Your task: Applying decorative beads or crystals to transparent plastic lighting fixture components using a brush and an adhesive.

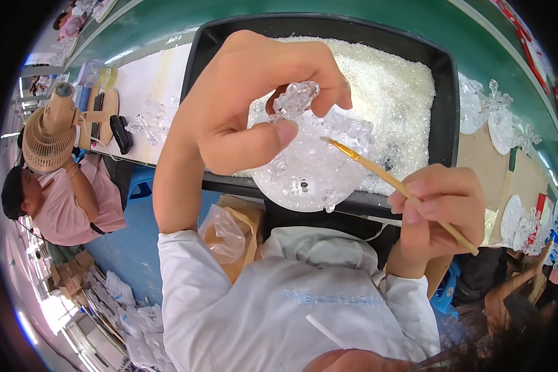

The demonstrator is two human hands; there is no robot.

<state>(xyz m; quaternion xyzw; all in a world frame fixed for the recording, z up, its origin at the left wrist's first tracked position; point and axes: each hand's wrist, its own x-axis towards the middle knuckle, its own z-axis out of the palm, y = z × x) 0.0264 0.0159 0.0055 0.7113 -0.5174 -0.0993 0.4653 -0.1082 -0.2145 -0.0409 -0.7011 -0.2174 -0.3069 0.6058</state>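
My left hand point(254, 99) is closed on a clear figurine point(296, 100), pinching its upper part between thumb and fingers. Below it shows a round clear base point(297, 180) dotted with small glittering bits; whether the two are one piece is partly hidden by my hand. In my right hand point(440, 211) is a thin paintbrush point(390, 180) with a wooden handle and gold ferrule. Its tip points left, close to the figurine and above the base; contact cannot be made out. A black tray point(445, 124) of white, glittering granules point(384, 80) lies beneath both hands.
More clear figurines on round bases point(505, 124) stand to the right of the tray. Left of it are other clear pieces point(152, 124), a black object point(121, 135) and a beige fan point(49, 136). A person in pink point(80, 198) sits at the left. A cardboard box with plastic point(229, 232) is below the tray.
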